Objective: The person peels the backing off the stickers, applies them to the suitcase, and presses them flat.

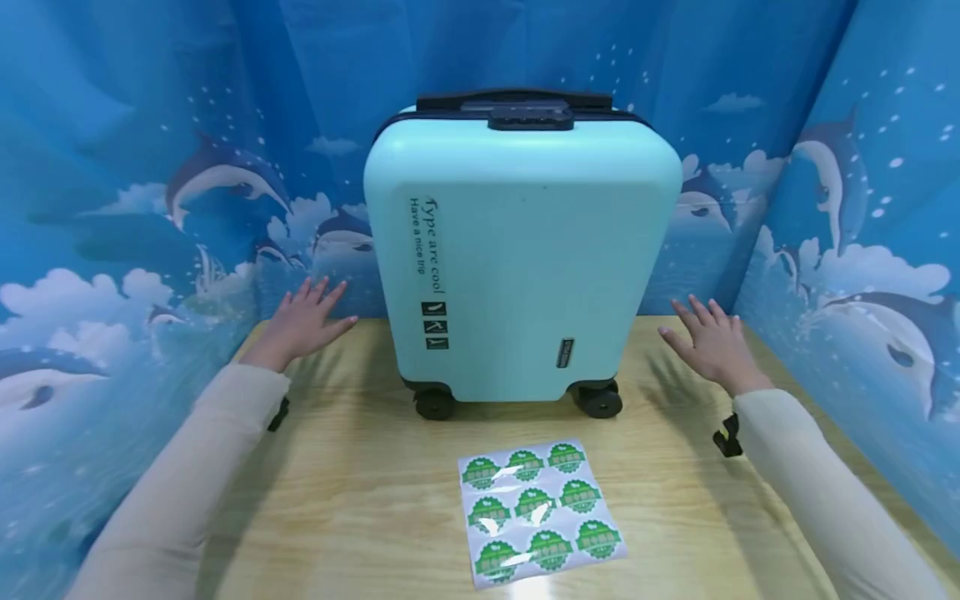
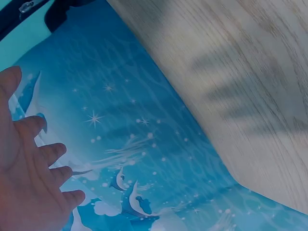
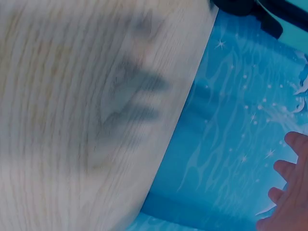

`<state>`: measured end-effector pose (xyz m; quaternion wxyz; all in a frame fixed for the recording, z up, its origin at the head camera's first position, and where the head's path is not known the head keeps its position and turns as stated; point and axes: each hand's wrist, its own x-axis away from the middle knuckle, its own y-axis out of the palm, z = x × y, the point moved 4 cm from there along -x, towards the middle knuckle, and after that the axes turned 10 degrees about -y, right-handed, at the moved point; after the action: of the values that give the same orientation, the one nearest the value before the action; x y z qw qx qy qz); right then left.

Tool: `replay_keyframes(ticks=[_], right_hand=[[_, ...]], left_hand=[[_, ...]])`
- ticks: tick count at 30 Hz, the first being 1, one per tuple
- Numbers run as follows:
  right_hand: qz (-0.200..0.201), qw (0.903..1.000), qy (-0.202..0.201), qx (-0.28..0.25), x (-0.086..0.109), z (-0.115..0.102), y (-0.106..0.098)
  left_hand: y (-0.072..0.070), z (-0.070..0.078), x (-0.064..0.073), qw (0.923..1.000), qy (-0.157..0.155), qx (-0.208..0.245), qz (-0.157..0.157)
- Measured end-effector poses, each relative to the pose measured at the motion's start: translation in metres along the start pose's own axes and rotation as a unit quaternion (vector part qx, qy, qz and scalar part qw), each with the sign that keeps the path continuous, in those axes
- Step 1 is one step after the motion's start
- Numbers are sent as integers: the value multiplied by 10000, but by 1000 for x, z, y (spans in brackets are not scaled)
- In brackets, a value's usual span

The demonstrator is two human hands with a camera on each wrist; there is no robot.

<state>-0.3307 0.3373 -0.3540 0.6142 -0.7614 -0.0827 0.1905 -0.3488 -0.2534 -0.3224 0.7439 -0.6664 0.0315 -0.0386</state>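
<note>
A mint-green suitcase (image 1: 525,267) stands upright on its black wheels, with printed lettering down its left side and a black handle on top. In front of it lies a sheet of round green stickers (image 1: 535,505), glossy with reflections. To the suitcase's left my left hand (image 1: 303,321) hovers above the table, fingers spread and holding nothing. On the other side my right hand (image 1: 708,346) is likewise spread, apart from the suitcase. The left wrist view shows the left palm (image 2: 33,178) with fingers extended; the right wrist view catches part of the right hand (image 3: 291,197).
The light wooden table (image 1: 352,500) carries the suitcase and sheet. A blue curtain (image 1: 315,100) printed with dolphins and clouds hangs behind and along both sides, close to each hand. Both hands cast shadows on the wood.
</note>
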Motion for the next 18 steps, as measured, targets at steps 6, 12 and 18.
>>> replay_keyframes(ticks=[6, 12, 18], right_hand=[[-8, 9997, -237, -34, 3, -11, 4], [137, 9990, -398, -155, 9, -17, 11], [321, 9975, -537, -314, 19, -25, 11]], left_hand=[[3, 3, 6, 9997, 123, 39, 203], [7, 11, 16, 9995, 262, 5, 181], [10, 20, 27, 9986, 403, 200, 288]])
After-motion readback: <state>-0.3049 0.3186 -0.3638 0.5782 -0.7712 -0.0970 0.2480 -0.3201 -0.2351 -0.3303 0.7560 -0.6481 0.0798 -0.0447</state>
